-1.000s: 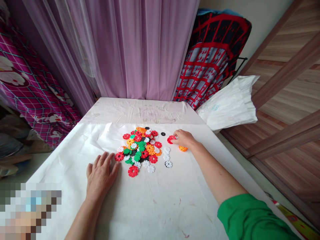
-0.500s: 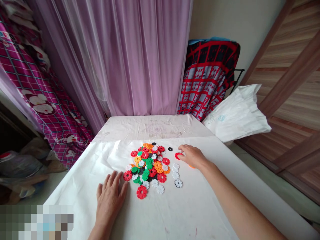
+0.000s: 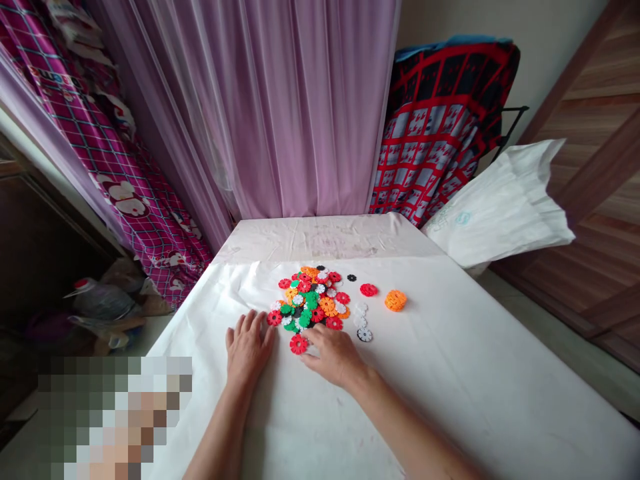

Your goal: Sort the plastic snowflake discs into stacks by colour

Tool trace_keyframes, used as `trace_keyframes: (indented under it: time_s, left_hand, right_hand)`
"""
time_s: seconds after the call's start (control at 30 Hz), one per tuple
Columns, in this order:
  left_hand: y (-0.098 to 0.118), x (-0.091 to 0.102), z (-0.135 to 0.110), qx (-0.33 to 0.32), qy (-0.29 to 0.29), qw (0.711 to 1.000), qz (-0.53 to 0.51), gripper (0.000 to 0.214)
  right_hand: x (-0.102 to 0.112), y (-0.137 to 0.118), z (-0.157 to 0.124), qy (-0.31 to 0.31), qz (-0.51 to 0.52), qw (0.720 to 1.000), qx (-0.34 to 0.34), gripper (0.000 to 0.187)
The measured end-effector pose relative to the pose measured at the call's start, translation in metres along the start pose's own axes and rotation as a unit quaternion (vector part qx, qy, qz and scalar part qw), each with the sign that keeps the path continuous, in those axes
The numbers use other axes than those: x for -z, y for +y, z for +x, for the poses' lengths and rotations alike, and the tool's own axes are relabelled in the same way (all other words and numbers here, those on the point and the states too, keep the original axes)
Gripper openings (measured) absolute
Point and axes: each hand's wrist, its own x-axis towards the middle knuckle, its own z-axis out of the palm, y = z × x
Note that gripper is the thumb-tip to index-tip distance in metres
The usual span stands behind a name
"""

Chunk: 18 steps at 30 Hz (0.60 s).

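Palm down on the white cloth, my left hand (image 3: 249, 343) lies with its fingers loosely spread, just left of a pile of notched plastic discs (image 3: 311, 300) in red, green, orange, white and black. It holds nothing. My right hand (image 3: 334, 352) is over the front edge of the pile, covering some discs. Its thumb and forefinger are apart beside a red disc (image 3: 299, 344), and I see no disc between them. Right of the pile are a red stack (image 3: 369, 290), a taller orange stack (image 3: 395, 300), and white discs (image 3: 365, 334) overlapping in a row.
A single black disc (image 3: 352, 277) lies behind the white row. The table (image 3: 450, 373) is covered in white cloth. A white bag (image 3: 505, 207) stands at its right edge, and purple curtains (image 3: 310, 113) hang beyond the far edge.
My right hand has left the red stack and moved left and nearer to the front of the pile. The orange stack it partly hid now shows. The view has shifted.
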Motion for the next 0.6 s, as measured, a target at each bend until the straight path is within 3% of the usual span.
trace_keyframes:
  time_s: [0.13,0.33,0.6]
  left_hand:
    - [0.001,0.001,0.001,-0.005,0.0,1.0,0.002,0.05]
    - [0.003,0.003,0.001,-0.009,-0.001,1.0,0.002,0.051]
    - [0.0,0.0,0.006,-0.001,-0.003,1.0,0.001,0.05]
  right_hand:
    - [-0.007,-0.011,0.006,0.004,-0.041,0.999,-0.019,0.035]
    - [-0.012,-0.022,0.01,0.001,-0.063,0.997,-0.048,0.029]
    - [-0.034,-0.019,-0.001,0.088,-0.058,0.994,-0.042,0.025]
